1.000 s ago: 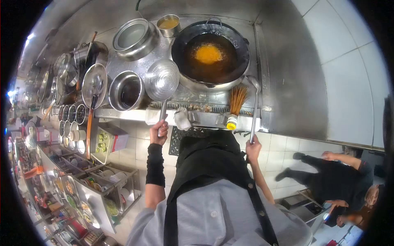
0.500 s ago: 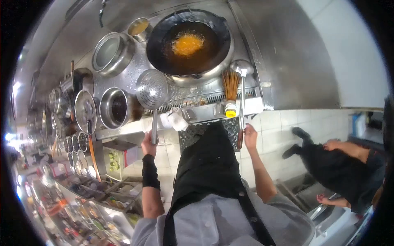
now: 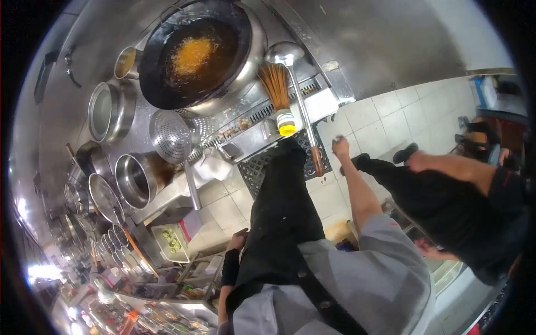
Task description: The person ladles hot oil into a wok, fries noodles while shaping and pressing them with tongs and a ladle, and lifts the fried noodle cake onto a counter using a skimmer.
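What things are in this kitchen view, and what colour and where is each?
wok: one, black, on stove
frying food: one mass, orange-yellow, in wok
ladle: one, silver, brown grip, right of brush
brush: one, brown, counter edge
strainer: at least one, silver, below wok
cloth: white, counter edge
metal pots: at least three, silver, left of wok
crate: one, pale, green pieces inside, lower left
dishes: too many to count, mixed colours, lower left
mat: one, black, floor
other people: at least one, black clothes, right
left hand: one, bare, beside apron
right hand: one, bare, near ladle, apart
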The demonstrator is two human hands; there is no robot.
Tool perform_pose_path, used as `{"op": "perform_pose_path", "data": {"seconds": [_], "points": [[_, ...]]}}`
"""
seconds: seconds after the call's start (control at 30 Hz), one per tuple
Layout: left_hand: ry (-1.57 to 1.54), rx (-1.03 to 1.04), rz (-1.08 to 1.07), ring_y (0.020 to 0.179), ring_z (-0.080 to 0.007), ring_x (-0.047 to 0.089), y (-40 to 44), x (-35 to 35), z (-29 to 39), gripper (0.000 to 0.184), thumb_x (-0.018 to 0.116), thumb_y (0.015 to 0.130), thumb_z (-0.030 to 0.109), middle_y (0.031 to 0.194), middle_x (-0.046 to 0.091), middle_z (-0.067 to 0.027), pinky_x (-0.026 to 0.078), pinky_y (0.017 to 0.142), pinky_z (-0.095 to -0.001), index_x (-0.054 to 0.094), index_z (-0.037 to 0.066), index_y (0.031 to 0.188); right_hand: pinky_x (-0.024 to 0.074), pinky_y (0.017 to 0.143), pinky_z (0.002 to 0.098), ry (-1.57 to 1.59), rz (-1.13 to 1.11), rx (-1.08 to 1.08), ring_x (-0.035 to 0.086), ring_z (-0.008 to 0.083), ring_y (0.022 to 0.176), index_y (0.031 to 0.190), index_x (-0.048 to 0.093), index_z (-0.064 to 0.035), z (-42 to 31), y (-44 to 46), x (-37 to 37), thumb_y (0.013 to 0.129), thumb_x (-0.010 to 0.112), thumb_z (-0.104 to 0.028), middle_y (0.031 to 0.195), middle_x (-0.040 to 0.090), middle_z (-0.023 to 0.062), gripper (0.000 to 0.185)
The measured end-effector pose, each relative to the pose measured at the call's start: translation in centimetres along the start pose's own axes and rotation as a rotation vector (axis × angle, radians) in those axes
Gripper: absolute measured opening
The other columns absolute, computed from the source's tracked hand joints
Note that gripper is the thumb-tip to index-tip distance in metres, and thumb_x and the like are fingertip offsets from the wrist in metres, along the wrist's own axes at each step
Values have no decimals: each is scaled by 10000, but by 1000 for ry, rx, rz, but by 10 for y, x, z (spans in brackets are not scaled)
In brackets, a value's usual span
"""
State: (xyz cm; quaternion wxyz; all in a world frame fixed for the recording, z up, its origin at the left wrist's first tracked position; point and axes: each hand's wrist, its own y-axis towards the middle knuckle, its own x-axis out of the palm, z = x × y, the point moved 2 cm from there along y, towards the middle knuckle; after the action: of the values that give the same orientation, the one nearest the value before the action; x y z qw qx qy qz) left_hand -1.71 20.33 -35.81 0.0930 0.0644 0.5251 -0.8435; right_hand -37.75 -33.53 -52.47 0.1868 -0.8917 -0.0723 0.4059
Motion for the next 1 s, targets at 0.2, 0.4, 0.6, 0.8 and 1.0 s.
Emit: {"op": "perform_pose_path", "data": {"seconds": [0.2, 0.4, 0.6, 0.8, 1.0], "points": [[-124, -198, 19, 950, -211, 711, -34, -10, 67, 532, 632, 965, 219, 1143, 728, -164, 585, 772, -332, 522, -43, 1416, 559, 845, 500, -162, 103, -212, 686, 447, 970, 1239, 581, 46, -73, 98, 2, 757, 752, -126, 967, 704, 300, 540], [-133, -93, 52, 936, -195, 709, -33, -8, 58, 521, 631, 966, 223, 1126, 734, -133, 580, 752, -320, 536, -27, 1413, 578, 759, 463, -254, 87, -240, 706, 439, 837, 956, 731, -17, -74, 111, -8, 788, 696, -148, 921, 729, 237, 216], [155, -6, -101, 1034, -262, 719, -33, -1, 132, 433, 588, 958, 192, 1154, 729, -179, 559, 869, -370, 606, 4, 1347, 545, 780, 531, -340, 10, -470, 667, 462, 825, 813, 708, 38, -116, 17, -105, 815, 667, -232, 793, 674, 297, 273], [126, 564, -246, 1104, -213, 680, -75, 17, 363, 420, 558, 1047, 322, 1186, 728, -139, 509, 960, -314, 639, 2, 1307, 513, 550, 458, -326, 179, -607, 636, 399, 608, 825, 639, -1, -289, -165, -280, 781, 672, -169, 699, 644, 195, 177], [-722, 622, -1002, 1299, -287, 555, -178, 31, 534, 681, 476, 1041, 507, 1398, 583, -211, 430, 1080, -437, 427, 2, 1495, 493, 524, 334, -193, 249, -1461, 588, 215, 577, 960, 678, 29, -416, -315, -347, 740, 696, -45, 728, 599, 95, 233]]}}
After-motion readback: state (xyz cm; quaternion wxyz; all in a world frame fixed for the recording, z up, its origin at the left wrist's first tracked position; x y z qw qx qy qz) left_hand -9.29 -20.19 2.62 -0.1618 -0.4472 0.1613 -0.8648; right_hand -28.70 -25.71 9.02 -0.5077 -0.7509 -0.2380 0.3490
